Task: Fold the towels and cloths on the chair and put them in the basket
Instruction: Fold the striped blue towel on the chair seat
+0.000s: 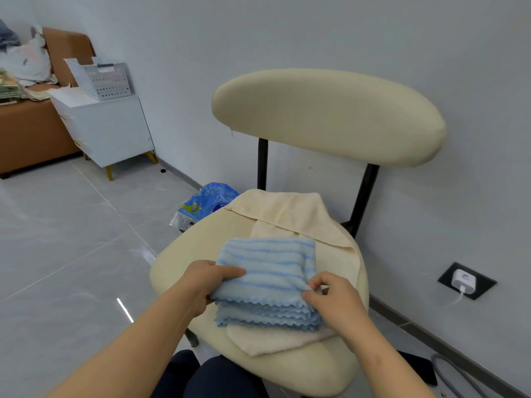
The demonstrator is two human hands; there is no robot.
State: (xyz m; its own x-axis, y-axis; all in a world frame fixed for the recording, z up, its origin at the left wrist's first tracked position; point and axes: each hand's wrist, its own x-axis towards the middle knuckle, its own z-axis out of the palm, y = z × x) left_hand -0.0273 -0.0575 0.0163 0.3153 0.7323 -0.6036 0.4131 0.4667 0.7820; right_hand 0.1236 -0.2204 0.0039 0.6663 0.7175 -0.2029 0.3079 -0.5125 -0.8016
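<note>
Gripping the folded blue striped cloth (270,271) at its left edge, thumb on top, the left hand (207,285) faces the right hand (333,300), whose curled fingertips pinch its near right corner. The cloth lies on a cream towel (287,216) on the chair (195,248). Far left, the basket (100,80) sits on a white cabinet (115,130); a blue packet (207,202) lies on the floor just left of the chair.

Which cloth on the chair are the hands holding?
The blue-striped cloth, folded, with scalloped edges: the left hand and right hand grip its sides. The plain cream towel lies beneath it.
</note>
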